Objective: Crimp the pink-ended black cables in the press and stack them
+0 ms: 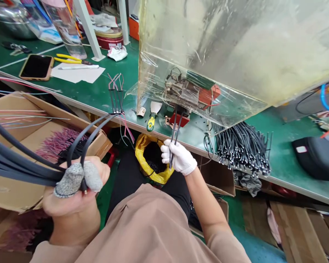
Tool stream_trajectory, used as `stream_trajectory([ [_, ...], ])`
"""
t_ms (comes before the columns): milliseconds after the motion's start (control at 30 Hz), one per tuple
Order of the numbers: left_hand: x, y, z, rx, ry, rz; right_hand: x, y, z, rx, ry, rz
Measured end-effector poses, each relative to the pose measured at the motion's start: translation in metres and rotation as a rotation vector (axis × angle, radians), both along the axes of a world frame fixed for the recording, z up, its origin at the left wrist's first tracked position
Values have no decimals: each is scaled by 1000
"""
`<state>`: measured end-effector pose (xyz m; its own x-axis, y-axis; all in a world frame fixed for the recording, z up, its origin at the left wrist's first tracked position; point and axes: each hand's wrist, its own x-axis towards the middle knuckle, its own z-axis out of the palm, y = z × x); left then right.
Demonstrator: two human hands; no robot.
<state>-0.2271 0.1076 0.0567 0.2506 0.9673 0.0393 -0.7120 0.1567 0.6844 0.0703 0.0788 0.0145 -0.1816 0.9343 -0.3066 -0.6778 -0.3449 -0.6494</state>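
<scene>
My left hand, with grey finger cots on two fingers, is closed around a bunch of black cables; two of them loop up to stripped coloured wire ends lying on the green bench. My right hand, in a white glove, is closed on two thin black cables whose tips reach into a small machine behind a clear plastic guard. A heap of finished black cables lies on the bench to the right of that hand.
An open cardboard box with pink-tipped wires stands at my left. A yellow-lined bin sits under the green bench. A phone, yellow pliers, paper, a scraper and a black pouch lie on the bench.
</scene>
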Motion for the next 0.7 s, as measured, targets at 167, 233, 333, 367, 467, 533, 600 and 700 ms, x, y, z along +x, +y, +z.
stream_trajectory([
  [167, 12, -3, 11, 269, 136, 32, 6, 50, 37, -23, 19, -149],
  [233, 10, -2, 10, 248, 136, 1, 7, 62, 45, -66, 15, -208],
  [333, 7, -1, 6, 188, 107, -4, 7, 71, 52, -88, 30, -222],
  [367, 6, -1, 4, 172, 99, -1, 8, 73, 53, -84, 23, -216],
  [467, 4, -2, 0, 144, 107, 11, 9, 75, 53, -50, -30, -181],
  [533, 3, -3, -2, 113, 106, 6, 11, 76, 53, -54, -39, -170],
  [600, 3, -3, -3, 54, 68, -3, 13, 78, 53, -100, -20, -178],
  [700, 1, -4, -3, 27, 30, 2, 17, 79, 53, -144, -5, -180],
])
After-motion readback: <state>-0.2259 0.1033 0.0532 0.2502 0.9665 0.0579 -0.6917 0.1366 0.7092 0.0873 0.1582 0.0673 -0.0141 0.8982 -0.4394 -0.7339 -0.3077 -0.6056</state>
